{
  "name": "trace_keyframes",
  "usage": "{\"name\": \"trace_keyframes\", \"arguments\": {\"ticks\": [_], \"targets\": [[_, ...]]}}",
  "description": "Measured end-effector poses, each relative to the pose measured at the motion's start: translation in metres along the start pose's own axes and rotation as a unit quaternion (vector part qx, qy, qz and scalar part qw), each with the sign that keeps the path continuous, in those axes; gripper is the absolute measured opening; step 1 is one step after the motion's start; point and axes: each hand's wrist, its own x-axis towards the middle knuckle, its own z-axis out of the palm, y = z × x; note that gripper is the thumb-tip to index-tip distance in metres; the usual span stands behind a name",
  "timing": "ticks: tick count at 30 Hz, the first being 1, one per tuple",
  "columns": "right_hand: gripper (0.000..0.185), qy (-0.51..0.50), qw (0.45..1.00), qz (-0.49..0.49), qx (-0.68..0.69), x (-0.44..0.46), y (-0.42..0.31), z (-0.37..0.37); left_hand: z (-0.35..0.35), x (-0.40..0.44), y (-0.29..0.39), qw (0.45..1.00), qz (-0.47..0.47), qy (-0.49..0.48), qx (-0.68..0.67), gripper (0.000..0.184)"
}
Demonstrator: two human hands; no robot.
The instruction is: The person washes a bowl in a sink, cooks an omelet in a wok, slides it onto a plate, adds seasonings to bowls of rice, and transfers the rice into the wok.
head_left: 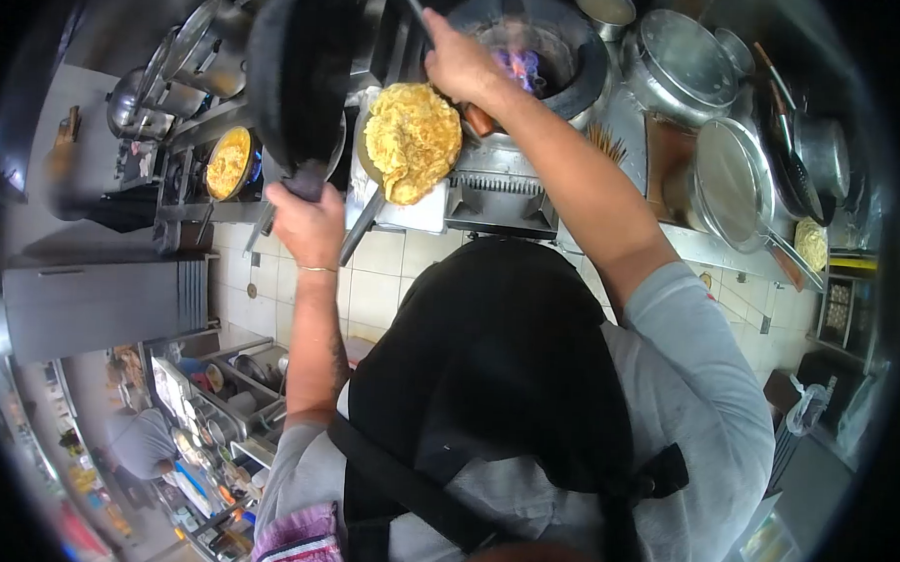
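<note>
My left hand (308,222) is closed round the dark, cloth-covered handle of a large black wok (299,68), which is tilted on its side and raised off the burner. In my right hand (463,63) is a long-handled cooking utensil (408,4) with a metal shaft and a wooden handle end; its head is hidden behind the wok. Between my hands, a frying pan (365,214) holds a browned yellow omelette (415,141). Behind my right hand, blue and orange flame (522,68) burns in the round wok burner (591,73).
At left, another omelette lies in a small pan (243,183) on a stove. Pots and lids hang or stand behind it. On the right are a large steel pot (681,66), a wide strainer (728,182) and thin sticks (606,141). Another person (142,444) is at lower left.
</note>
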Motion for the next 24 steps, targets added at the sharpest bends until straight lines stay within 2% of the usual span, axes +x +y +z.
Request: {"name": "trace_keyframes", "arguments": {"ticks": [1,3,5,6,7,9,13,15,18,20,23,24], "targets": [[0.071,0.003,1.000,0.002,-0.001,0.000,0.006,-0.005,-0.007,0.014,0.005,1.000,-0.005,0.012,-0.021,0.047],[0.072,0.120,0.992,-0.016,-0.035,-0.003,0.031,-0.019,-0.008,0.034,0.021,0.992,-0.039,0.000,-0.118,0.034],[0.073,0.172,0.985,-0.010,0.005,-0.023,0.073,-0.029,0.023,0.048,0.011,0.953,-0.037,-0.027,-0.300,0.025],[0.072,0.199,0.980,-0.011,0.009,-0.048,0.089,-0.041,0.033,0.052,0.023,0.883,-0.153,-0.119,-0.427,0.013],[0.070,0.192,0.980,0.036,0.022,-0.070,0.108,-0.050,0.044,0.054,0.032,0.874,-0.148,-0.127,-0.444,0.013],[0.068,0.203,0.974,0.096,0.032,-0.115,0.140,-0.067,0.074,0.054,0.046,0.710,-0.341,-0.272,-0.553,0.006],[0.068,0.236,0.958,0.165,-0.017,-0.195,0.177,-0.084,0.153,0.037,0.079,0.556,-0.444,-0.373,-0.596,0.015],[0.068,0.242,0.952,0.182,-0.050,-0.227,0.186,-0.089,0.177,0.025,0.099,0.503,-0.461,-0.394,-0.616,0.015],[0.070,0.239,0.941,0.238,0.027,-0.265,0.182,-0.089,0.242,0.003,0.098,0.469,-0.462,-0.425,-0.621,0.016],[0.070,0.245,0.935,0.253,0.027,-0.280,0.175,-0.084,0.265,-0.003,0.103,0.435,-0.473,-0.444,-0.625,0.016],[0.069,0.257,0.924,0.273,0.073,-0.295,0.175,-0.072,0.290,-0.009,0.120,0.450,-0.446,-0.472,-0.613,0.014],[0.069,0.258,0.916,0.292,0.101,-0.296,0.169,-0.070,0.287,-0.005,0.124,0.454,-0.445,-0.498,-0.589,0.023]]}}
